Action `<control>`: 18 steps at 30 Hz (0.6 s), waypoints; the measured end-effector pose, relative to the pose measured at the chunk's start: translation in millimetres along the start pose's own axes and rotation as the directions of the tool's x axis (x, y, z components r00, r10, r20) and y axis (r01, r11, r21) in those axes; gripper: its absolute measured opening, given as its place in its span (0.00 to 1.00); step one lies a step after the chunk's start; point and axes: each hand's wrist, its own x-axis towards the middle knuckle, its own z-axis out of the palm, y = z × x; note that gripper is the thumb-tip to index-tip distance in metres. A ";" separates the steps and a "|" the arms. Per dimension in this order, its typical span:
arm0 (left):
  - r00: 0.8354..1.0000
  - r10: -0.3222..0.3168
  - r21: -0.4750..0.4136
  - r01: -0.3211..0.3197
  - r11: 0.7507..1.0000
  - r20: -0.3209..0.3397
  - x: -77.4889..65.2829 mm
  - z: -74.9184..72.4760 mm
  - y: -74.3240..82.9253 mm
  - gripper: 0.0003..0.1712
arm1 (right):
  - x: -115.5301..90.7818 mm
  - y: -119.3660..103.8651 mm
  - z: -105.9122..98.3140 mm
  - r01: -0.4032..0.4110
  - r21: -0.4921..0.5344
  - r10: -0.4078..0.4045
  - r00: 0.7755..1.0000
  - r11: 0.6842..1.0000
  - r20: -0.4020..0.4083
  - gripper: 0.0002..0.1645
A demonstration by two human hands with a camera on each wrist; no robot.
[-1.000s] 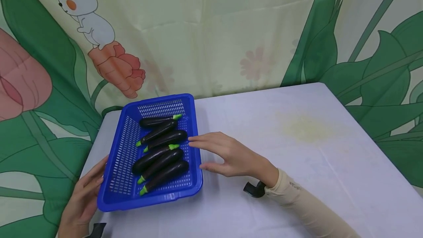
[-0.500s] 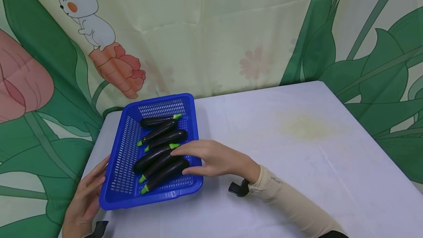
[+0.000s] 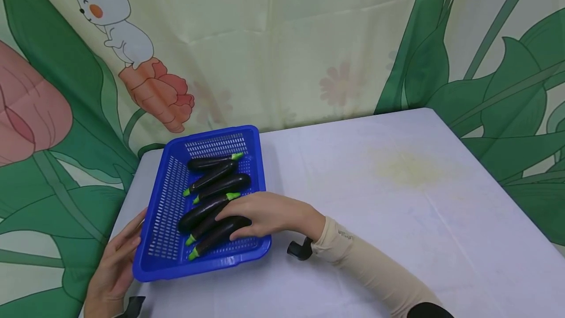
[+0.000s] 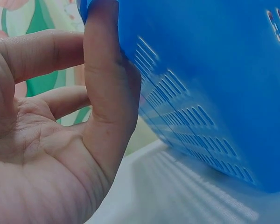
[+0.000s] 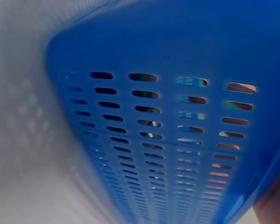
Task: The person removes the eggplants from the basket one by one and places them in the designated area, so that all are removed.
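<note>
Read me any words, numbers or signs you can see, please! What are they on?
Nothing is clear enough to quote.
Dark lettering on the beige right sleeve, near the wrist: too small and blurred to read.
Blue plastic basket and eggplants: no writing visible.

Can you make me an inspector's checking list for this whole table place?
Surface: white-covered table, yellowish stain toward the far right.
Job's things: six dark eggplants with green ends, inside a blue basket.
Clutter: nothing seen.
Grippers: left hand touches the basket's left side; right hand reaches in over the nearest eggplants, grip unclear.
Cables: nothing seen.
Surroundings: backdrop printed with leaves, flowers and a rabbit.
</note>
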 end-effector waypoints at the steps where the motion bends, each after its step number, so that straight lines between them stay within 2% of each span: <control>1: 1.000 -0.001 -0.002 0.001 1.000 0.004 0.0 -0.1 0.0 0.38 | 2.2 -0.5 0.0 -0.011 -0.014 0.012 1.000 1.000 0.019 0.30; 10: 0.999 -0.024 -0.077 0.026 0.997 0.027 -0.2 -0.5 0.5 0.39 | 17.6 -5.9 2.6 -0.115 -0.159 0.138 0.981 0.980 0.137 0.33; 18: 0.999 -0.015 -0.056 0.017 0.998 0.040 -0.3 -0.2 -0.1 0.38 | 28.2 -8.0 9.5 -0.134 -0.293 0.189 0.967 0.947 0.170 0.34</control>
